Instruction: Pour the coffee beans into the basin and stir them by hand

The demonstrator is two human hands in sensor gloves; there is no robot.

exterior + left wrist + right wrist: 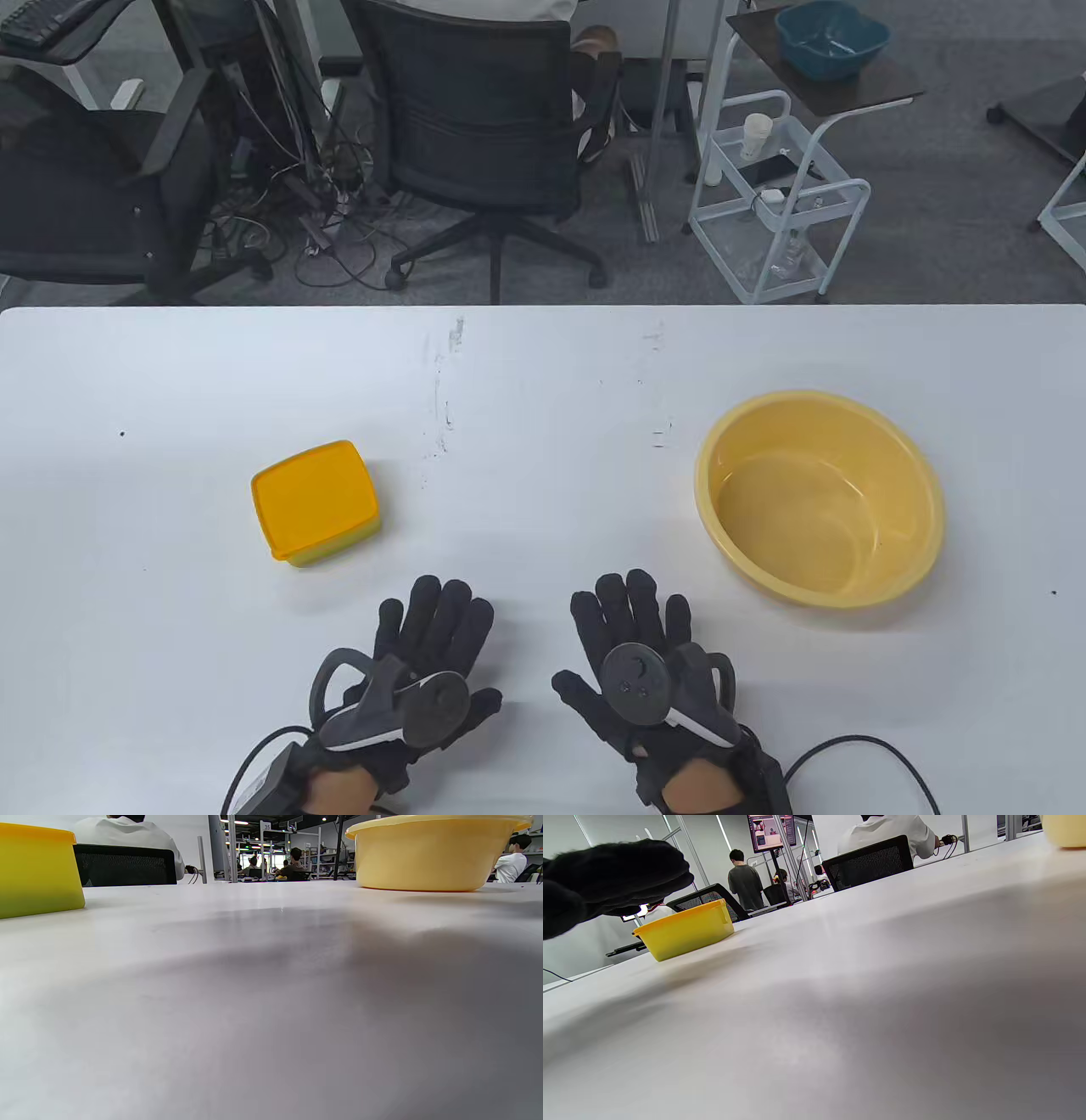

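Observation:
A yellow lidded box point(315, 502) stands on the white table point(543, 382), left of centre; its contents are hidden by the lid. The pale yellow basin point(820, 497) sits at the right and looks empty. My left hand point(433, 628) lies flat on the table near the front edge, fingers spread, below and right of the box. My right hand point(632, 624) lies flat beside it, left of the basin. Neither hand holds anything. In the left wrist view the box point(38, 870) is at far left and the basin point(432, 853) at upper right. The right wrist view shows the box point(685, 929) and a dark gloved finger point(615, 874).
Beyond the table's far edge are black office chairs point(475, 127), a tangle of cables on the floor, and a white cart point(776, 204) with a blue tub point(831, 38) on top. A seated person's back point(127, 836) shows in the wrist views.

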